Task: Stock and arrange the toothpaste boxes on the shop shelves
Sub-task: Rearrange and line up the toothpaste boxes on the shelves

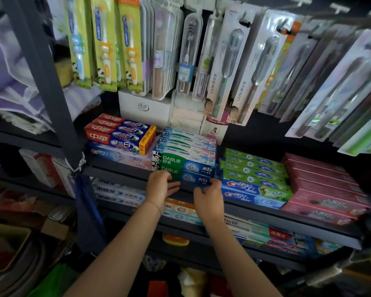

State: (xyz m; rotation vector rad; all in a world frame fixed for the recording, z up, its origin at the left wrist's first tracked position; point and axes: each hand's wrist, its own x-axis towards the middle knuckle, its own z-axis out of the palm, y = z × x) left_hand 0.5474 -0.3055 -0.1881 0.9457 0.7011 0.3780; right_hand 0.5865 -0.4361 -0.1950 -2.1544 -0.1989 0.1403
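Both hands were at the front of the dark metal shelf (124,175), on the lowest green-and-blue Darlie toothpaste box (187,177) of the middle stack. The left hand (160,188) cupped the box's left end, fingers loosely curved around it with the thumb side up against the green panel. The right hand (208,195) pinched the box's right end, fingertips curled over the blue corner. So each hand held one end of the same box, which lay lengthwise along the shelf's front edge, directly below a second Darlie box (183,162) of the same colours.

Behind those two, a row of pale blue-and-green cartons (186,142) was stacked stepwise toward the back. Just left of that pile sat the red-and-blue boxes with yellow end panels (118,133), resting on a white-and-pink carton (120,156). Just right of the Darlie boxes lay the green-and-blue Crest cartons (255,179), several deep, and further right, touching them, a block of pink boxes (323,189).

Above it all, blister-packed toothbrushes (225,67) hung from pegs, children's ones on yellow-green cards (104,43) at the left. The shelf below (287,227) carried more toothpaste cartons (253,230), partly hidden by the person's forearms. Folded lilac cloth (13,86) filled the neighbouring rack on the left.
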